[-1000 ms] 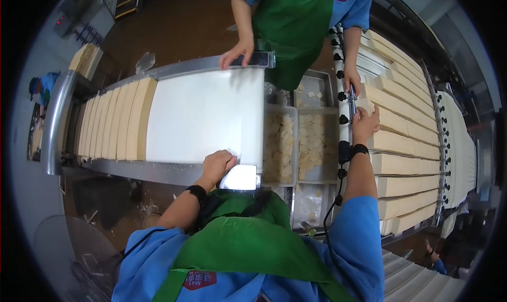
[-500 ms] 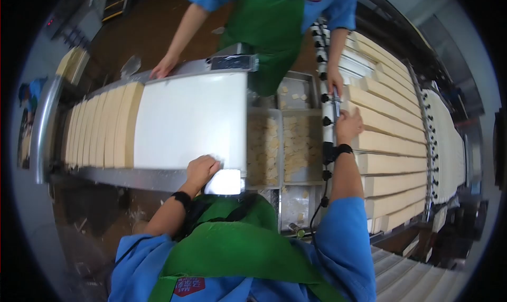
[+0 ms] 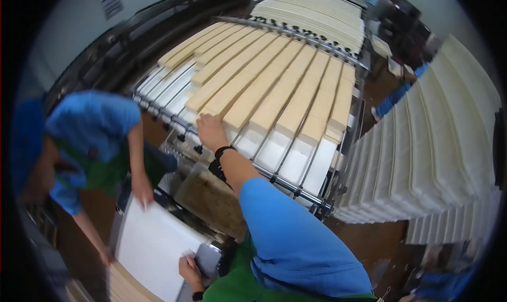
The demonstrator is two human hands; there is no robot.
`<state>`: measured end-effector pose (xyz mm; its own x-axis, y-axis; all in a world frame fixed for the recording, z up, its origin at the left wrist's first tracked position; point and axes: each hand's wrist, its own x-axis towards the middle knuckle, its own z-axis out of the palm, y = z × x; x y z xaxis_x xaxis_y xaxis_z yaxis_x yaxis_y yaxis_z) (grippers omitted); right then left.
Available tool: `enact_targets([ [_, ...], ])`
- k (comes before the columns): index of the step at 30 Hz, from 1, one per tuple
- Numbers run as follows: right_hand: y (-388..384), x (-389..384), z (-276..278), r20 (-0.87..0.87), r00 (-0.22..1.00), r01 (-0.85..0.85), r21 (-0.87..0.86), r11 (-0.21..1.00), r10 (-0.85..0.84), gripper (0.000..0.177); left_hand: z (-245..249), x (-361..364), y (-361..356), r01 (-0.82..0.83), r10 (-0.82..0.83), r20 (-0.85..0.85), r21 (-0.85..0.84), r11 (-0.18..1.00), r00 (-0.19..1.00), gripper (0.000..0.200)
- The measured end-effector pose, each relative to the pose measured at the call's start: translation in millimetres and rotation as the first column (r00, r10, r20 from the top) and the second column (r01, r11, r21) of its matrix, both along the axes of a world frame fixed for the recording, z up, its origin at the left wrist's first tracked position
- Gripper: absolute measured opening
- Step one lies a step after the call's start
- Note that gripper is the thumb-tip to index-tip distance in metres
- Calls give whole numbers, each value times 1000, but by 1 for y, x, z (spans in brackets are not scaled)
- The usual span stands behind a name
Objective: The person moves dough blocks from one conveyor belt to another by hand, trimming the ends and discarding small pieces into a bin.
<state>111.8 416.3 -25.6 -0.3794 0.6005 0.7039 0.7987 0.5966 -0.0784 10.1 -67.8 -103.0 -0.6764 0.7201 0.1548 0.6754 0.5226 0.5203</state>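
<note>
My right hand [image 3: 212,132] reaches forward, its fingers curled over the near end of a long pale slab [image 3: 232,85]. That slab lies in a row of several similar ones on a white conveyor [image 3: 296,162] with thin metal guide rods. Lower down, my left hand [image 3: 189,270] is closed at the edge of a smaller white belt [image 3: 150,249], beside a grey metal housing [image 3: 209,260]. Nothing shows in its fingers. At that belt's near end lie more pale slabs [image 3: 129,286], partly cut off by the frame.
A co-worker in a blue shirt [image 3: 95,122] stands across the small belt, both hands at its far edge. Between the conveyors sits a bin [image 3: 208,196] with scraps. White ridged sheets [image 3: 417,149] hang at right. A metal bar [image 3: 253,162] edges the large conveyor.
My view has swung right toward the large conveyor. My right hand, spread beside the slabs before, now has its fingers over one's end. My left hand stays at the small belt's edge.
</note>
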Motion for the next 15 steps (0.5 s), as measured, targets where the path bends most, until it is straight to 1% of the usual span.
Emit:
enact_targets([
  [1,-2,3,4,-21,999,33,9,999,-33,19,-2,0,0,-1,1,-4,11,1000,1000,31],
  [3,-8,7,11,-40,999,-25,-53,998,23,19,-2,0,1,17,-16,-24,27,1000,1000,31],
  [4,-10,9,13,-57,998,-10,-49,999,7,19,-1,1,0,2,-2,-20,8,1000,1000,32],
  [6,-12,9,18,-22,999,-30,-124,992,28,18,1,3,0,-14,13,-30,-6,1000,999,33],
  [8,-10,8,16,-53,998,-37,-88,995,32,18,3,3,1,-16,16,11,13,1000,1000,34],
  [10,-10,7,13,-86,995,-45,-46,998,41,17,-5,-4,-3,-12,12,-28,0,1000,1000,33],
  [11,-9,8,13,-56,998,-21,-20,1000,20,16,-5,-4,-2,21,-23,35,68,997,999,31],
  [12,-6,7,14,15,1000,10,-115,993,-9,16,-3,-3,-4,37,-50,92,139,990,994,29],
  [13,-1,4,15,88,996,33,-203,979,-16,15,0,-4,-6,-14,1,87,149,989,996,29],
  [14,4,2,3,37,999,30,-45,999,-28,14,3,-7,-8,-45,-1,209,216,975,978,27],
  [15,7,0,2,64,997,44,-71,996,-39,14,7,-9,-13,-93,-3,321,284,954,947,25],
])
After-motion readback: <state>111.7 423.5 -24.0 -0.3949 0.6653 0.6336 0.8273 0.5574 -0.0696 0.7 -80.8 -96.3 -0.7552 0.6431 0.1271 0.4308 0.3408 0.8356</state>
